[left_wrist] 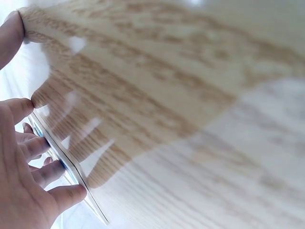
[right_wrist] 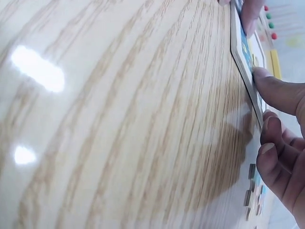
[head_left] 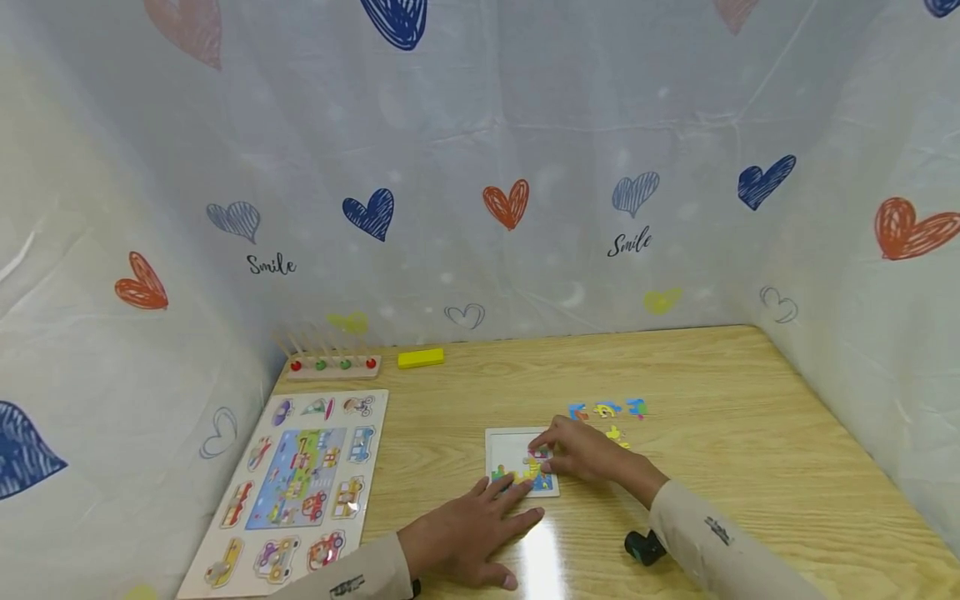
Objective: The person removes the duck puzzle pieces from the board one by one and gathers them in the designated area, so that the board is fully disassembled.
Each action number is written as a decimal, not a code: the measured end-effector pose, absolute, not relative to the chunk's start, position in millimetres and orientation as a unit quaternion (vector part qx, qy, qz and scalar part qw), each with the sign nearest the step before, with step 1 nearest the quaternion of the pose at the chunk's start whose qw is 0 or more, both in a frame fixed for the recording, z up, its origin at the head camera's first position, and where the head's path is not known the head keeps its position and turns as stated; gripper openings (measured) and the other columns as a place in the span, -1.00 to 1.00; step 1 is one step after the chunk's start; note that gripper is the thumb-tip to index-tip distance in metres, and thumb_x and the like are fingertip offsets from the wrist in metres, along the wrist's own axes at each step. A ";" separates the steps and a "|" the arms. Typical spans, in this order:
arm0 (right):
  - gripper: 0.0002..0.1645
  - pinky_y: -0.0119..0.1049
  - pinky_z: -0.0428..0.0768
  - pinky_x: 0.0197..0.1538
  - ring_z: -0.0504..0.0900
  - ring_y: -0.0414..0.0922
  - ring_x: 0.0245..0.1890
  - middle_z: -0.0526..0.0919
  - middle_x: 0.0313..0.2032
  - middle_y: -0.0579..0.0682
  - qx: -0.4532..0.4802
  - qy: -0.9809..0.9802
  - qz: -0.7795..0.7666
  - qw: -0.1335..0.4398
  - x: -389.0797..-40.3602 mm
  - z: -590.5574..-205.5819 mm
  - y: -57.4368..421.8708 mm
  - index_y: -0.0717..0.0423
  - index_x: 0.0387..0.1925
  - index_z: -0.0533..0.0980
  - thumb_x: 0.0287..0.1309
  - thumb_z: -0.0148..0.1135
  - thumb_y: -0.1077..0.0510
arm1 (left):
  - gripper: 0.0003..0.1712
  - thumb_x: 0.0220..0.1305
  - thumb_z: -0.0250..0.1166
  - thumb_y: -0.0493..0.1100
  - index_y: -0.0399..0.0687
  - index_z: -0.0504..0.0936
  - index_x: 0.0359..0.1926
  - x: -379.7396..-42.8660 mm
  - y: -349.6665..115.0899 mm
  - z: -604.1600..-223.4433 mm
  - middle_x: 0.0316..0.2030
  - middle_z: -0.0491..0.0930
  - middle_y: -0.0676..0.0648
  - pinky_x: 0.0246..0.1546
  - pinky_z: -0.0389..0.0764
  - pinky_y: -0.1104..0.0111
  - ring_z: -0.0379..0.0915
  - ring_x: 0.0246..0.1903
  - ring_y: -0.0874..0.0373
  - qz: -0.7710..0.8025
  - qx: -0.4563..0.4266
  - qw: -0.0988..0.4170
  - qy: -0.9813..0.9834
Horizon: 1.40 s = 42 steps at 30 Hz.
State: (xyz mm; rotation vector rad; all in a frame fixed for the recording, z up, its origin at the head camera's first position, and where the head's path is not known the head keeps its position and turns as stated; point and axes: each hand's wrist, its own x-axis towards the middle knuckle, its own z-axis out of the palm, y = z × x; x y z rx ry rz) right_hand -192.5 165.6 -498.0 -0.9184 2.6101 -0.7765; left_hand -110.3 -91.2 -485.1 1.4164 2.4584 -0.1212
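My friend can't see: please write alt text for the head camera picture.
A right hand touches a small unfinished puzzle; the left hand rests on its edge. Loose pieces lie right, a picture board left, on a wooden table.

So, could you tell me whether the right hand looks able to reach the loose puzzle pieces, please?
Probably yes: the loose puzzle pieces lie near the right hand with nothing visible in between, though it is busy at the white tray.
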 end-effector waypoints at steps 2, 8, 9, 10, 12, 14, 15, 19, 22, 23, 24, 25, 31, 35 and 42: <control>-0.62 -0.39 0.45 -0.19 0.42 -0.27 -0.22 0.52 -0.14 -0.16 -0.320 0.899 -0.268 0.136 -192.4 -497.8 166.0 -0.08 0.11 0.66 0.27 0.34 0.01 | 0.00 0.30 -0.15 0.58 0.30 -0.07 0.61 -110.1 -91.4 -484.6 0.60 -0.09 -0.11 0.40 0.28 -0.08 -0.07 0.55 -0.18 -0.044 0.494 0.148 0.856; -0.70 -0.38 0.45 -0.18 0.40 -0.25 -0.25 0.50 -0.16 -0.15 -0.328 0.894 -0.269 0.146 -193.7 -496.0 165.8 -0.09 0.04 0.67 0.28 0.35 0.03 | 0.00 0.30 -0.13 0.58 0.28 -0.05 0.61 -109.7 -91.4 -483.5 0.59 -0.07 -0.12 0.39 0.30 -0.08 -0.04 0.54 -0.19 -0.043 0.496 0.145 0.855; -0.71 -0.37 0.45 -0.17 0.40 -0.24 -0.25 0.50 -0.16 -0.15 -0.330 0.893 -0.270 0.148 -194.3 -495.6 165.5 -0.08 0.02 0.67 0.28 0.35 0.04 | 0.00 0.30 -0.13 0.58 0.28 -0.05 0.61 -109.6 -91.4 -483.5 0.59 -0.07 -0.12 0.39 0.30 -0.08 -0.04 0.54 -0.19 -0.043 0.496 0.144 0.855; -0.73 -0.37 0.44 -0.17 0.40 -0.24 -0.25 0.50 -0.16 -0.15 -0.331 0.892 -0.269 0.149 -194.7 -495.2 165.2 -0.09 0.01 0.66 0.28 0.35 0.04 | 0.00 0.30 -0.13 0.58 0.28 -0.05 0.61 -109.5 -91.4 -483.5 0.59 -0.06 -0.12 0.38 0.30 -0.08 -0.04 0.54 -0.19 -0.043 0.495 0.143 0.856; -0.74 -0.37 0.43 -0.15 0.40 -0.23 -0.23 0.51 -0.15 -0.15 -0.334 0.891 -0.268 0.153 -195.8 -494.6 164.5 -0.08 0.00 0.64 0.29 0.34 0.05 | 0.00 0.30 -0.13 0.58 0.28 -0.04 0.61 -109.4 -91.4 -483.6 0.59 -0.05 -0.12 0.38 0.31 -0.08 -0.03 0.54 -0.19 -0.043 0.495 0.140 0.856; -0.78 -0.36 0.45 -0.14 0.42 -0.22 -0.22 0.52 -0.14 -0.14 -0.337 0.887 -0.273 0.156 -196.3 -493.5 163.7 -0.06 -0.04 0.64 0.29 0.34 0.06 | 0.00 0.30 -0.13 0.58 0.28 -0.04 0.61 -109.2 -91.6 -483.7 0.59 -0.05 -0.12 0.38 0.31 -0.07 -0.03 0.54 -0.18 -0.045 0.495 0.139 0.856; -0.80 -0.36 0.45 -0.14 0.43 -0.21 -0.21 0.52 -0.14 -0.13 -0.339 0.885 -0.276 0.158 -196.4 -492.6 163.4 -0.06 -0.06 0.63 0.30 0.34 0.07 | 0.00 0.30 -0.13 0.58 0.28 -0.03 0.61 -109.1 -91.6 -483.8 0.59 -0.05 -0.12 0.38 0.31 -0.07 -0.02 0.54 -0.18 -0.046 0.496 0.137 0.856; -0.79 -0.37 0.48 -0.14 0.47 -0.22 -0.21 0.54 -0.14 -0.13 -0.345 0.880 -0.281 0.164 -196.2 -491.0 162.3 -0.04 -0.05 0.62 0.30 0.33 0.09 | -0.01 0.31 -0.14 0.58 0.27 -0.03 0.61 -109.2 -91.8 -484.4 0.59 -0.04 -0.11 0.37 0.33 -0.06 -0.01 0.54 -0.17 -0.048 0.497 0.134 0.856; -0.70 -0.38 0.48 -0.16 0.48 -0.25 -0.22 0.55 -0.14 -0.12 -0.350 0.879 -0.279 0.166 -196.2 -490.5 162.1 -0.01 0.06 0.63 0.30 0.33 0.11 | -0.01 0.31 -0.13 0.57 0.26 0.00 0.60 -109.4 -91.8 -485.0 0.58 -0.01 -0.11 0.36 0.34 -0.06 0.01 0.53 -0.17 -0.047 0.500 0.126 0.855; -0.66 -0.39 0.49 -0.16 0.48 -0.25 -0.23 0.56 -0.14 -0.11 -0.352 0.878 -0.278 0.167 -196.2 -490.3 162.1 0.00 0.09 0.63 0.30 0.33 0.12 | -0.01 0.31 -0.13 0.57 0.25 0.01 0.60 -109.4 -91.8 -485.2 0.57 0.00 -0.12 0.36 0.35 -0.06 0.02 0.52 -0.18 -0.048 0.502 0.121 0.855; -0.64 -0.40 0.49 -0.16 0.49 -0.26 -0.23 0.56 -0.14 -0.11 -0.353 0.878 -0.277 0.167 -196.2 -489.8 162.2 0.02 0.12 0.63 0.30 0.33 0.13 | -0.01 0.31 -0.12 0.57 0.24 0.02 0.60 -109.4 -91.8 -485.4 0.57 0.01 -0.12 0.35 0.36 -0.06 0.03 0.52 -0.18 -0.049 0.504 0.116 0.855; -0.62 -0.40 0.50 -0.17 0.49 -0.27 -0.24 0.57 -0.14 -0.10 -0.354 0.877 -0.276 0.168 -196.2 -489.4 162.3 0.03 0.13 0.63 0.30 0.33 0.13 | -0.01 0.31 -0.12 0.57 0.24 0.03 0.60 -109.3 -91.8 -485.6 0.57 0.02 -0.13 0.34 0.36 -0.06 0.04 0.52 -0.19 -0.050 0.505 0.112 0.854; -0.66 -0.40 0.51 -0.17 0.50 -0.28 -0.24 0.57 -0.14 -0.10 -0.361 0.879 -0.266 0.165 -196.9 -488.0 162.0 0.03 0.08 0.65 0.29 0.34 0.13 | -0.02 0.33 -0.15 0.57 0.23 0.01 0.60 -109.6 -92.1 -485.4 0.57 0.00 -0.12 0.34 0.37 -0.07 0.02 0.52 -0.19 -0.051 0.507 0.114 0.853; -0.70 -0.40 0.51 -0.17 0.49 -0.29 -0.25 0.56 -0.15 -0.11 -0.359 0.880 -0.263 0.164 -197.4 -488.0 162.2 0.01 0.04 0.66 0.28 0.35 0.12 | -0.03 0.33 -0.14 0.56 0.24 0.02 0.60 -109.3 -91.7 -483.6 0.57 0.01 -0.12 0.33 0.37 -0.08 0.02 0.52 -0.19 -0.046 0.506 0.119 0.853; -0.74 -0.36 0.52 -0.13 0.50 -0.25 -0.21 0.57 -0.13 -0.13 -0.366 0.877 -0.264 0.165 -199.7 -489.0 160.7 -0.05 -0.02 0.60 0.27 0.36 0.10 | -0.02 0.31 -0.11 0.57 0.24 0.03 0.60 -109.4 -91.5 -484.3 0.56 0.03 -0.13 0.34 0.36 -0.08 0.03 0.52 -0.20 -0.044 0.504 0.118 0.855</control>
